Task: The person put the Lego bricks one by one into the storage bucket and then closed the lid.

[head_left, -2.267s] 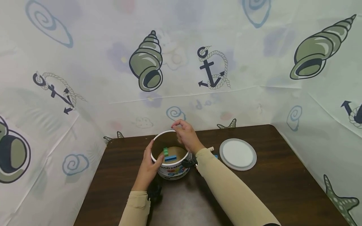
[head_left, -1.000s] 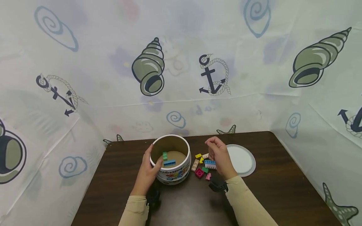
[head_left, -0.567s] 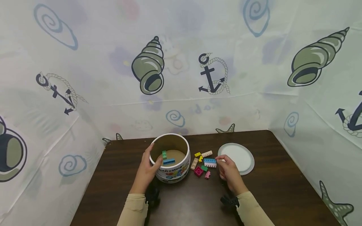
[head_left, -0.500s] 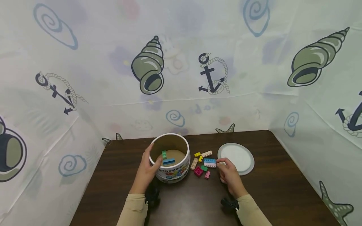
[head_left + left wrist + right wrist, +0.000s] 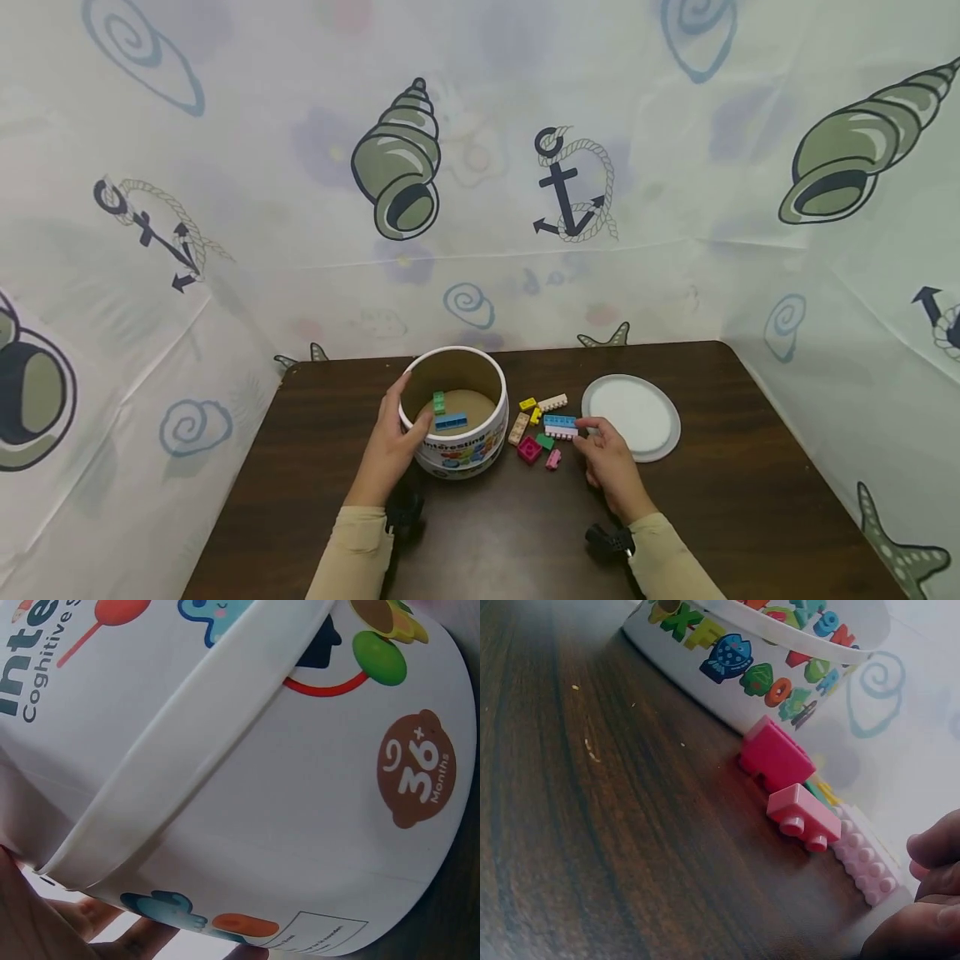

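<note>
A white round bucket (image 5: 459, 452) with printed pictures stands on the dark wooden table. My left hand (image 5: 386, 450) grips its left rim, thumb over the edge and fingers along the outside wall. Inside lie a blue toy brick (image 5: 451, 421) and a green brick (image 5: 438, 403). To the bucket's right is a small group of bricks. My right hand (image 5: 611, 467) rests at its right side, fingers loosely bent, fingertips at the ends of a light blue brick (image 5: 559, 421) and a pale pink brick (image 5: 866, 859). Nothing is visibly held there.
Near the bucket lie a magenta brick (image 5: 529, 450), a pink brick (image 5: 553, 459), a green brick (image 5: 545, 441), a tan brick (image 5: 518, 428), a cream brick (image 5: 553, 402) and yellow bricks (image 5: 528, 403). A white round lid (image 5: 633, 417) lies behind my right hand.
My right hand has moved from above the bucket's opening to the right, then down beside the light blue brick, where it stays. My left hand keeps its hold on the bucket.
</note>
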{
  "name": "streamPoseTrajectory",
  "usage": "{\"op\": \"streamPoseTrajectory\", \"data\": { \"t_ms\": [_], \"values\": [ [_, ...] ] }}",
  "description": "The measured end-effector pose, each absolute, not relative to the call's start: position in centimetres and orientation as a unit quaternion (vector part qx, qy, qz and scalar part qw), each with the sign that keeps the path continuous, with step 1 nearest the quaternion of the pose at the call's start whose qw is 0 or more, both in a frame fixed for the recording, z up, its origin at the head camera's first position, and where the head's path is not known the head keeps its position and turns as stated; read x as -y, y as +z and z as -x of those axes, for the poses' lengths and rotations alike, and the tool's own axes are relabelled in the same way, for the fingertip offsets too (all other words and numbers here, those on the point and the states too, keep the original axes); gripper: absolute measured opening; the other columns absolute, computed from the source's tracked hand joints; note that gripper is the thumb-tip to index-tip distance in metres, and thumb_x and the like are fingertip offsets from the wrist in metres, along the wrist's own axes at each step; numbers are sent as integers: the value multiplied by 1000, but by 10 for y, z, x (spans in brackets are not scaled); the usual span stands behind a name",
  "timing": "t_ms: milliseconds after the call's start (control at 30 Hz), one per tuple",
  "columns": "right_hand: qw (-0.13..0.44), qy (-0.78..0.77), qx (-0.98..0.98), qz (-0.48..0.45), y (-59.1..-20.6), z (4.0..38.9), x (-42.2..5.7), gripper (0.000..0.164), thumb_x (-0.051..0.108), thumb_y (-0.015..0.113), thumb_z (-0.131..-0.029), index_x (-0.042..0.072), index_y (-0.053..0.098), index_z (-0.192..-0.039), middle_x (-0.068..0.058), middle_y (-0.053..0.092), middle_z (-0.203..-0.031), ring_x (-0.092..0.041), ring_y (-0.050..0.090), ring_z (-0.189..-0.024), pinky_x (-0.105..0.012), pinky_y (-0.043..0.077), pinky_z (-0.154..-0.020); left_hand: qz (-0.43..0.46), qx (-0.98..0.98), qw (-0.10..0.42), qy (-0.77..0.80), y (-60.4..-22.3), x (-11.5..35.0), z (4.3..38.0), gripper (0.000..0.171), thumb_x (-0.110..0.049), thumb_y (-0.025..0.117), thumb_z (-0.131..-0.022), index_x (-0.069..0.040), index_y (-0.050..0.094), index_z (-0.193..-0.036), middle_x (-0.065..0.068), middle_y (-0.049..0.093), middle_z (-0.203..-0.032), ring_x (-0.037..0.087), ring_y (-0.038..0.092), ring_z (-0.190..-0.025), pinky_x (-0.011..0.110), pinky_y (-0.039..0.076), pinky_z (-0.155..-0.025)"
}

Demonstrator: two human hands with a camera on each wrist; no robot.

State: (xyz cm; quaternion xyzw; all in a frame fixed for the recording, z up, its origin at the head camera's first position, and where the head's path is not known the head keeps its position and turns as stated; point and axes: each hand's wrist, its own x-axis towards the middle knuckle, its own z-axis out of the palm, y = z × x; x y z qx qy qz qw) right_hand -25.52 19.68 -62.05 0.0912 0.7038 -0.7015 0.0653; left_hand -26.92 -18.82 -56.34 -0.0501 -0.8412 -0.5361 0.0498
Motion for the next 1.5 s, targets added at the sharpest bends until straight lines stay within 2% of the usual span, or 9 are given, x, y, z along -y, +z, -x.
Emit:
{"op": "streamPoseTrajectory", "data": {
  "t_ms": [333,600,900,967,1100,1200,1300,1433,1500],
  "values": [
    [55,-660,-744,-91,-617,265,-196,38,20,75,-103,13,62,-138,0,47,-71,-17,42,-47,-28,41,-46,54,838,62,-539,-559,186,275,83,-50,70,-104,-43,23,-172,10,25,-177,46,40,-156,74,38,-120],
    [56,-638,-761,-102,-612,271,-194,35,14,76,-100,10,62,-131,-1,48,-70,-16,44,-45,-27,42,-44,58,837,73,-539,-559,186,279,82,-38,70,-105,-42,23,-172,9,25,-178,44,39,-157,74,37,-121],
    [57,-627,-769,-110,-619,270,-191,16,16,74,-103,7,69,-115,0,47,-67,-15,43,-44,-27,42,-43,56,838,67,-539,-561,185,276,82,-45,70,-105,-40,23,-172,9,24,-178,43,38,-158,73,36,-122],
    [55,-622,-773,-111,-621,269,-191,16,19,74,-103,9,69,-115,-1,49,-70,-16,44,-46,-27,42,-44,54,839,65,-538,-562,185,275,82,-49,69,-105,-41,23,-172,9,24,-178,42,39,-157,73,36,-122],
    [29,-612,-784,-103,-624,267,-192,16,21,75,-103,10,70,-113,-3,52,-84,-15,48,-65,-25,42,-54,49,840,60,-537,-563,184,274,83,-51,69,-104,-42,23,-172,9,25,-177,43,42,-155,73,38,-121],
    [10,-639,-763,-95,-624,266,-193,17,19,75,-103,6,69,-113,-3,52,-93,-12,45,-69,-23,38,-56,48,838,60,-540,-564,184,274,82,-47,70,-105,-42,24,-172,9,27,-177,43,43,-155,73,39,-120],
    [11,-682,-725,-92,-623,265,-194,20,17,74,-104,3,66,-117,-3,55,-91,-10,42,-61,-23,36,-51,48,839,58,-539,-565,185,275,81,-46,70,-105,-44,23,-171,9,27,-176,44,43,-154,73,40,-119],
    [37,-698,-710,-92,-622,264,-195,23,20,73,-105,5,64,-121,-2,57,-80,-13,49,-59,-24,39,-49,49,840,55,-538,-567,186,275,82,-50,70,-104,-45,22,-171,8,26,-177,45,42,-155,74,40,-119],
    [46,-697,-711,-86,-622,264,-196,24,20,73,-105,8,65,-124,-3,60,-82,-16,54,-61,-25,42,-50,49,840,54,-538,-568,187,276,82,-50,70,-104,-45,22,-171,8,26,-176,46,42,-155,74,40,-118]
  ]
}}
